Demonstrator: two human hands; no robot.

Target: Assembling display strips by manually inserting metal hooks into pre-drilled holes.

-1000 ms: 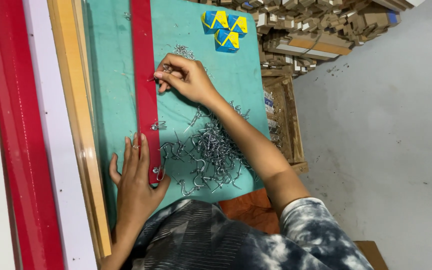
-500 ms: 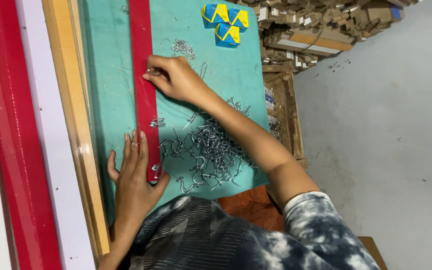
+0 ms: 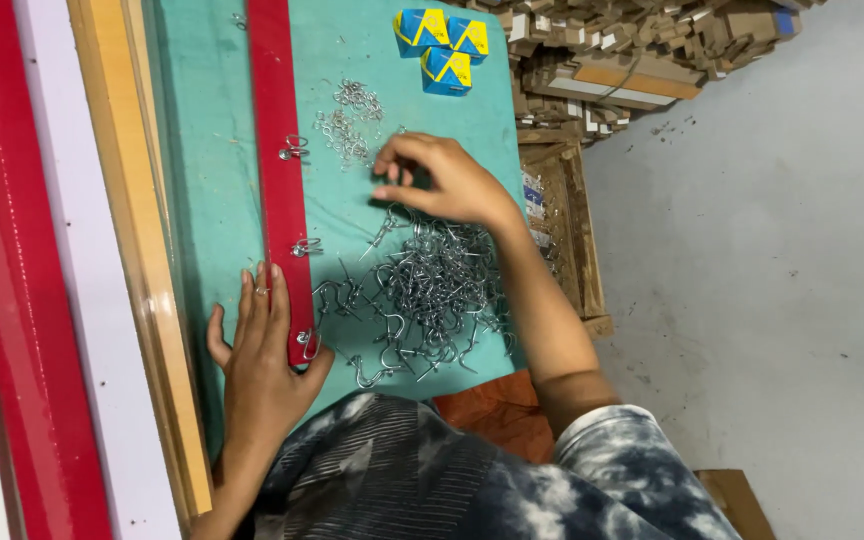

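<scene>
right hand [image 3: 442, 180]: hovered over the green mat, fingers bent and loosely apart, thumb and forefinger near each other; whether a hook sat pinched between them could not be told.
left hand [image 3: 262, 365]: lay flat, fingers spread, pressing the near end of the red strip [image 3: 277, 150]; it clamped nothing.
hook pile [image 3: 422, 295]: the big tangle of silver screw hooks lay just at 6 o'clock of the right hand, almost touching its heel.
small hooks [image 3: 347, 120]: a thinner scatter of ring-shaped hooks sat at 10 o'clock of the right fingertips, near them.
strip axis: the red strip ran 12 to 6 o'clock, parallel to the wooden rail [image 3: 127, 250] on its 9 o'clock side.
fitted hooks [image 3: 304, 246]: three hooks stood out from the strip's 3 o'clock edge, one by the left forefinger, one mid-strip, one farther toward 12.
nearer hand: the right hand was nearer both hook heaps; the left was nearer the strip.
boxes [image 3: 447, 45]: blue and yellow cartons lay at 12 o'clock, well apart from both hands.
mat [image 3: 202, 150]: green, under everything.
</scene>
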